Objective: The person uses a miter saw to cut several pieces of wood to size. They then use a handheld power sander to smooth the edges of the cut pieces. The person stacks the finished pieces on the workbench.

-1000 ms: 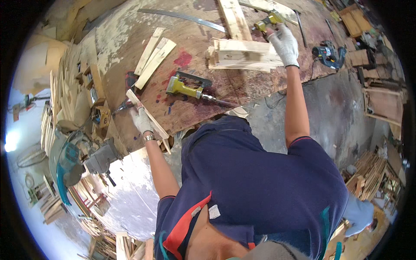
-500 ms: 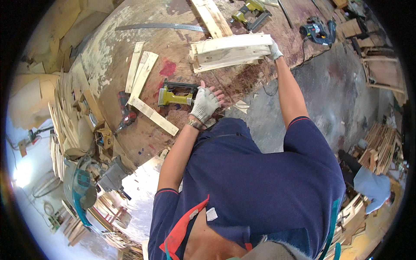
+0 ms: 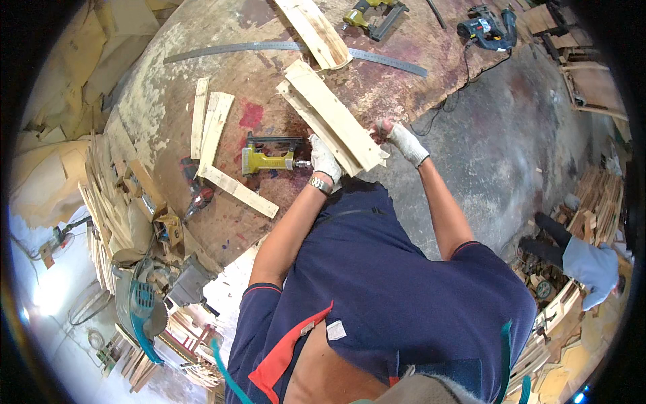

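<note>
A pale wooden piece made of joined boards [image 3: 334, 118] lies slantwise in front of me, one end toward my body. My left hand [image 3: 326, 160], in a white glove with bare fingertips, grips its near left edge; most of the fingers are hidden by the wood. To the right of the near end is my right hand [image 3: 404, 143], gloved the same way, fingers curled in and apart from the boards. Whether it holds something small is unclear. A yellow-green nail gun [image 3: 268, 161] lies on the worktable [image 3: 222, 60] just left of my left hand.
Loose wooden strips [image 3: 217, 124] and a red-black power drill [image 3: 199, 195] lie at left. Beyond the boards are a steel ruler [image 3: 235, 48], a plank [image 3: 316, 30] and a second nail gun [image 3: 374, 17]. A corded power tool [image 3: 488, 30] sits far right; a person [image 3: 589, 262] bends at right.
The wooden piece has turned from crosswise to slanting and come nearer, uncovering the ruler's right part. My right hand has let go of its right end and drawn back; my left hand now grips it.
</note>
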Available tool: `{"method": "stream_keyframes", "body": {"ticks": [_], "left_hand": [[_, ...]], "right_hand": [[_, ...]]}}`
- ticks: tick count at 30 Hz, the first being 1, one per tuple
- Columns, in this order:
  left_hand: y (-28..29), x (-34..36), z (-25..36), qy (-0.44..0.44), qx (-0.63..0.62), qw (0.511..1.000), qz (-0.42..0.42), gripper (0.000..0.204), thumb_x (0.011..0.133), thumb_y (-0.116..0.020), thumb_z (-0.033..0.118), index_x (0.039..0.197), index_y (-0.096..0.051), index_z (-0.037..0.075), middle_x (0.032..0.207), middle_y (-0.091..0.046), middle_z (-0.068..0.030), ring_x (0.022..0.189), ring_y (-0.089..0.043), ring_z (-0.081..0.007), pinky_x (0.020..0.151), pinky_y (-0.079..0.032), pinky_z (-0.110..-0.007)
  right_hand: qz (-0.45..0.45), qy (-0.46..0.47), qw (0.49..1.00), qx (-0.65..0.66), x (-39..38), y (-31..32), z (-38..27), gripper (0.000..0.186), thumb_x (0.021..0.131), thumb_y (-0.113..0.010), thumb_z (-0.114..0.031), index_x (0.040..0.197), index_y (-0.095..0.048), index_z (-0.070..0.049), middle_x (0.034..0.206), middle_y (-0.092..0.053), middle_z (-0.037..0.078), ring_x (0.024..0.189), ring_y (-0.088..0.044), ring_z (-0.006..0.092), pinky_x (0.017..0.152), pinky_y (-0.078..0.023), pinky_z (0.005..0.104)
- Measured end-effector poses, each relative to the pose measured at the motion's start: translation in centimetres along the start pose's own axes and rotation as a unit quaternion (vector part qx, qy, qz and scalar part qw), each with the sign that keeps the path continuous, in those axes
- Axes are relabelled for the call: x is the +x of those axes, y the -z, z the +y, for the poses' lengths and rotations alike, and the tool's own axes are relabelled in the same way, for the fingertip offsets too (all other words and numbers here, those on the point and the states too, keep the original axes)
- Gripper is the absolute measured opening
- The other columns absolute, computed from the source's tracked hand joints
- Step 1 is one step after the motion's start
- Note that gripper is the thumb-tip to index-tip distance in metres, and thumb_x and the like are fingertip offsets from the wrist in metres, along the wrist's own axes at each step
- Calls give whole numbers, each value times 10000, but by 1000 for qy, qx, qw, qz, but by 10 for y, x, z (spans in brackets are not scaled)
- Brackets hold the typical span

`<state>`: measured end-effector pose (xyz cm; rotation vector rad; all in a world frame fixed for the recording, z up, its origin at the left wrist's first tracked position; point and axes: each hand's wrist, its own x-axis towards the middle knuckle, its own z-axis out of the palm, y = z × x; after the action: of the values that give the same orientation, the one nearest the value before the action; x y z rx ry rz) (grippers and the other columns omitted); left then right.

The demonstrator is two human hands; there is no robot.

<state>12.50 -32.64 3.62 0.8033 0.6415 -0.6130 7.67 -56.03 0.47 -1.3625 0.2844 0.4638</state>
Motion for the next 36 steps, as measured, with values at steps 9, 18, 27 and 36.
{"method": "stream_keyframes", "body": {"ticks": [9, 18, 27, 36], "left_hand": [[2, 14, 14, -54, 27, 996, 64, 741, 1066, -292, 677, 1469, -535, 104, 1364, -663, -95, 1171, -681, -281, 1003, -570, -427], [-1, -8, 1, 13, -9, 998, 53, 722, 1083, -262, 647, 1486, -528, 110, 1399, -647, -112, 1196, -666, -303, 1037, -551, -450], [29, -48, -38, 31, 65, 996, -58, 913, 951, -412, 817, 1453, -548, 68, 1280, -698, -128, 1067, -716, -262, 946, -603, -407], [37, -64, -33, -33, 148, 978, -143, 955, 943, -393, 837, 1521, -481, 82, 1390, -638, -107, 1188, -657, -272, 1003, -559, -403]], "right_hand": [[92, -77, 993, 17, 81, -35, -51, 723, 1041, -514, -617, 1379, -617, 14, 1184, -713, 109, 1068, -639, 193, 960, -494, 354], [207, -136, 962, 113, 60, -69, -15, 790, 987, -530, -712, 1167, -735, 29, 1040, -733, 122, 976, -672, 213, 910, -523, 370], [91, -104, 955, 263, -36, -104, 4, 830, 1004, -432, -747, 1453, -585, -65, 1281, -698, 104, 1150, -649, 190, 996, -520, 337], [229, -75, 970, -18, -32, -112, 52, 1078, 906, -402, -878, 1371, -610, 72, 1305, -686, 223, 1177, -667, 296, 977, -526, 417]]}}
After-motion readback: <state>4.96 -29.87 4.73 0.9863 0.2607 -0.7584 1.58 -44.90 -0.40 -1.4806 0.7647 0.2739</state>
